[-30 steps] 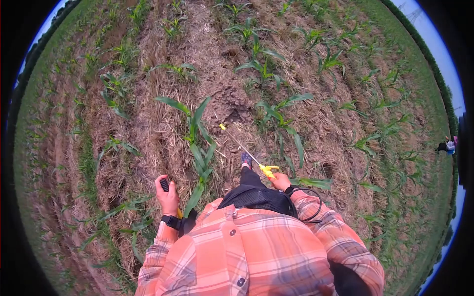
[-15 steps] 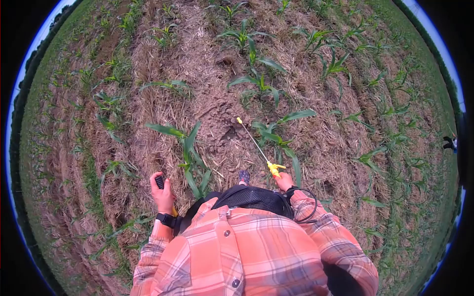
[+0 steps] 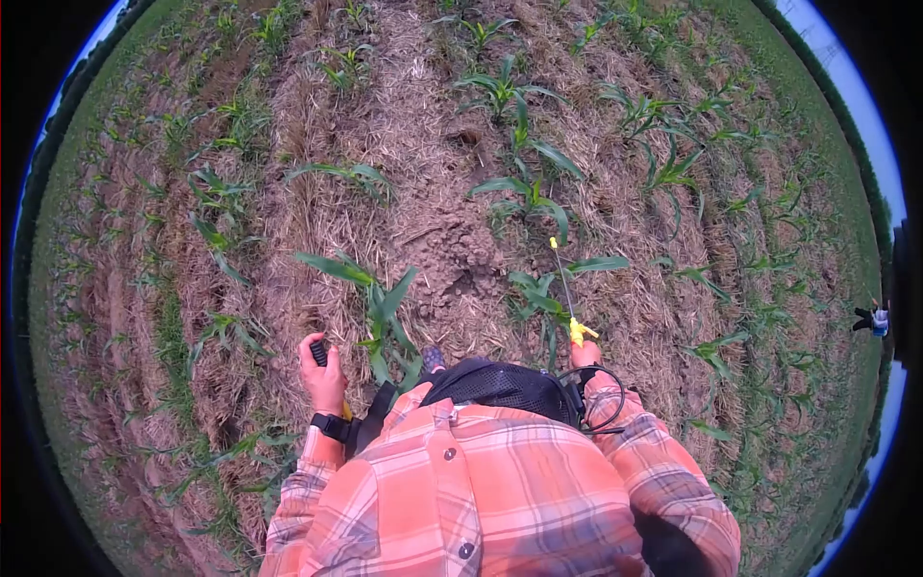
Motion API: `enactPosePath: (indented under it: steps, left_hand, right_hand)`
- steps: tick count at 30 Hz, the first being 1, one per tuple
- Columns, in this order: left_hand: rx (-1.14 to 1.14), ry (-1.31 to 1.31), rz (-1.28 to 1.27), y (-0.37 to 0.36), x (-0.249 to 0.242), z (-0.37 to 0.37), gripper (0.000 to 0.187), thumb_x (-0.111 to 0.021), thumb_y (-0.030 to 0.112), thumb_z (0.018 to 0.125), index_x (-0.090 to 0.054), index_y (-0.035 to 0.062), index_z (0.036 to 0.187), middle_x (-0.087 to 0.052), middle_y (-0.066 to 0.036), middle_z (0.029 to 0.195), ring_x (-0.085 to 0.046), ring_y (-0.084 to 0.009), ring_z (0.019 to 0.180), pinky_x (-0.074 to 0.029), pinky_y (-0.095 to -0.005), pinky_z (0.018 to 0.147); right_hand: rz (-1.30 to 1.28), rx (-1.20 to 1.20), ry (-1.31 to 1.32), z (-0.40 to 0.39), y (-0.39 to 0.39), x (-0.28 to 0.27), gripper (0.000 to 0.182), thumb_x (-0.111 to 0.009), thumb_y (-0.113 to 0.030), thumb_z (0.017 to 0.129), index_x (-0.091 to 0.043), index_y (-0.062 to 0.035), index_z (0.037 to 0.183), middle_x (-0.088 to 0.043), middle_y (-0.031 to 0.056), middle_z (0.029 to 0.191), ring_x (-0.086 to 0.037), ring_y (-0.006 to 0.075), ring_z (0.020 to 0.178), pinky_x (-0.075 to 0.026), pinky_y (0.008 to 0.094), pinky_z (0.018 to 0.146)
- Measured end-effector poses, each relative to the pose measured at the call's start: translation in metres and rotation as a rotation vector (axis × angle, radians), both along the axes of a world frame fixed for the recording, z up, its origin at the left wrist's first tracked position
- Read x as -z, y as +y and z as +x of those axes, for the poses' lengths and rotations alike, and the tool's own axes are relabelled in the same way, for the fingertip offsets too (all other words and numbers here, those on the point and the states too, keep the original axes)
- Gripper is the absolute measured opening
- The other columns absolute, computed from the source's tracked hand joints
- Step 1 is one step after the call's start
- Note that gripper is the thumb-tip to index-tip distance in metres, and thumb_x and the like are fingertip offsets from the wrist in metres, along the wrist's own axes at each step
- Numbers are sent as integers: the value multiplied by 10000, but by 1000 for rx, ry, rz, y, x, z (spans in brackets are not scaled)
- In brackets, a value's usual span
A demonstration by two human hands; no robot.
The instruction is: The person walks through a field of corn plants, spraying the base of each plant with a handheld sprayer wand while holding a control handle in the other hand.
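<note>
My right hand is closed around the grip of a yellow spray wand. Its thin metal tube points forward and ends in a small yellow nozzle beside a young corn plant. From the grip a black hose loops back along my forearm. At my left side, my left hand wraps around a black ribbed handle; a bit of yellow shows below it near the wrist. Another corn plant stands just right of that hand. A black mesh bag sits at my waist.
Rows of young corn run forward over straw-covered soil. A patch of loose, crumbled earth with a hole lies ahead of me. My patterned shoe shows below the bag. Far right, another person stands at the field edge.
The wand has swung right, its nozzle shifting from the bare soil to beside the corn plant. My right hand moved right with it. The left hand keeps its hold; the view has shifted slightly.
</note>
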State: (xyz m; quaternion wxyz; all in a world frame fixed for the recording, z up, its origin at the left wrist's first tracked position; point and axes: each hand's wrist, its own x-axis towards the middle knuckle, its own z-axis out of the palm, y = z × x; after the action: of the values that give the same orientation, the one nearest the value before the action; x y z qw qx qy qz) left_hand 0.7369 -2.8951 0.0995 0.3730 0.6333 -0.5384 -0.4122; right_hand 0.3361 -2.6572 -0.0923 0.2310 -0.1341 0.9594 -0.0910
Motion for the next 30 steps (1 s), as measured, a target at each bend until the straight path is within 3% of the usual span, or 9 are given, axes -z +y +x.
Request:
enactPosePath:
  steps: [4,7,10,12,14,18,20,24,30]
  left_hand:
    - [-49,103,39,-19,11,17,217,-524,52,762,-446,121,953,-404,11,552,-383,-65,343,-308,-210,292]
    - [-62,103,58,-32,22,26,218,-524,50,762,-443,116,953,-409,9,561,-383,-65,341,-307,-210,288]
    - [-81,95,94,-41,20,25,221,-520,52,764,-437,115,960,-407,11,559,-378,-64,336,-302,-208,283]
    - [-91,99,116,-51,21,23,223,-516,53,765,-433,114,963,-405,12,556,-375,-64,334,-298,-207,281]
    - [-92,151,96,-65,26,19,229,-508,56,767,-429,123,971,-399,15,547,-367,-62,330,-293,-204,281]
    - [-137,98,125,-93,12,-6,232,-504,55,767,-433,129,975,-391,18,544,-364,-57,337,-291,-201,288]
    - [-125,56,54,-112,14,-15,234,-504,55,767,-433,129,978,-389,19,542,-362,-58,338,-287,-202,289]
    - [-90,-11,11,-150,3,-53,232,-502,50,770,-436,130,977,-384,22,566,-364,-54,360,-290,-202,301]
    - [-54,-33,-31,-190,6,-100,216,-496,45,771,-441,125,964,-402,21,577,-361,-50,358,-282,-203,296]
  right_hand:
    - [25,-154,-41,21,-49,-11,290,-531,-315,719,-606,-36,747,-598,156,710,-585,293,718,-442,392,642]
    - [-21,-372,-145,36,-89,-11,290,-528,-321,726,-602,-42,754,-595,138,685,-580,281,647,-440,375,591]
    - [-175,-467,-267,54,-123,-16,260,-526,-286,743,-585,-33,737,-592,83,641,-569,200,583,-429,321,547]
    - [-142,-470,-467,63,-152,-47,238,-528,-268,754,-581,-35,765,-584,67,623,-558,163,580,-425,300,550]
    - [-218,-613,-491,62,-170,-41,241,-522,-268,771,-585,-39,811,-571,49,605,-536,129,555,-418,266,537]
    - [-211,-641,-628,53,-208,-40,255,-526,-268,770,-589,-40,864,-561,36,597,-517,119,528,-410,261,518]
    - [-260,-720,-558,39,-222,-24,252,-525,-276,765,-591,-43,835,-567,48,596,-529,135,524,-413,284,514]
    - [-292,-679,-480,-3,-243,3,258,-528,-288,753,-591,-41,790,-577,68,605,-552,167,543,-420,307,525]
    - [-216,-393,-251,-74,-247,32,256,-532,-277,741,-578,-25,740,-587,96,624,-570,211,565,-433,332,547]
